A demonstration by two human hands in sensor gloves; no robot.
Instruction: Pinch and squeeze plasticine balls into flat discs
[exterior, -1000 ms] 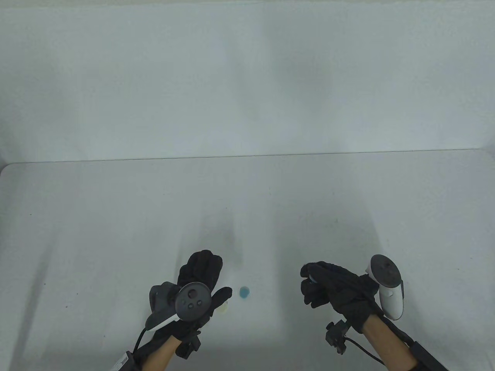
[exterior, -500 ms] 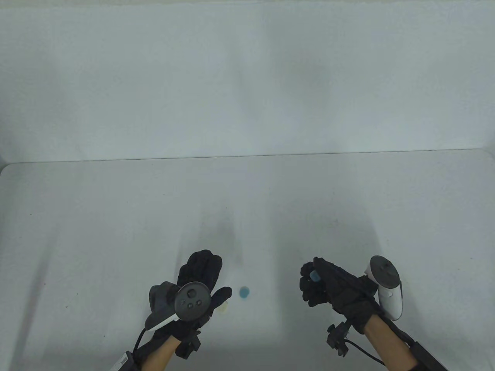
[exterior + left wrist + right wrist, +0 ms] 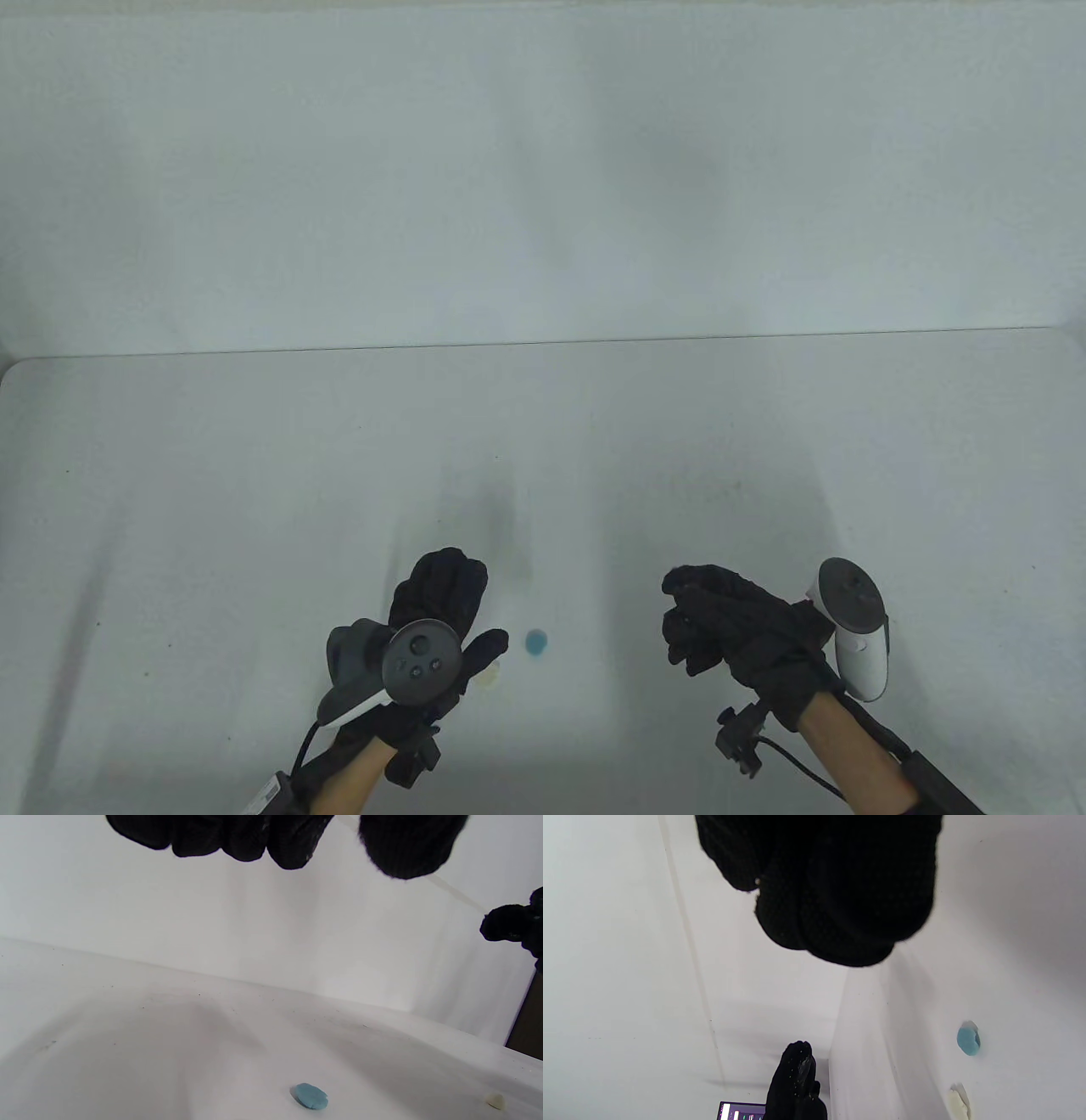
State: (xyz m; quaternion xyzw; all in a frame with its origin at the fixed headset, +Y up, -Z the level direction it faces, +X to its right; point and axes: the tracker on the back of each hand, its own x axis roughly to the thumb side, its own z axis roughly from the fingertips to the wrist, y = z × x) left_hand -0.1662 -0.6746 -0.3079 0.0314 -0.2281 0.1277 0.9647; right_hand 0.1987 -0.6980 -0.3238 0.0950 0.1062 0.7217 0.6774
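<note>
Two hands in black sensor gloves work above a white table (image 3: 254, 509) during a plasticine-flattening exercise. The right hand (image 3: 734, 624), a white tracker (image 3: 857, 632) strapped to its back, is held off the table with its fingers (image 3: 840, 899) curled tightly together in a bunch; no plasticine shows between them in any view, so whether they have hold of a piece cannot be told. The left hand (image 3: 424, 628), carrying a dark grey tracker (image 3: 420, 662), hovers palm down with its fingers (image 3: 237, 836) loosely extended and its thumb (image 3: 407, 844) set apart from them, holding nothing. A flattened blue plasticine disc (image 3: 536, 643) lies on the table between the two hands, just beside the tip of the left thumb and well apart from the bunched right fingers; in the left wrist view the same disc (image 3: 312, 1096) sits on the surface below the left fingertips, not touching them. A small pale yellowish plasticine piece (image 3: 489, 675) rests on the table close under the left thumb, on the wrist side of the blue disc, and appears flattened in the right wrist view (image 3: 958, 1101).
</note>
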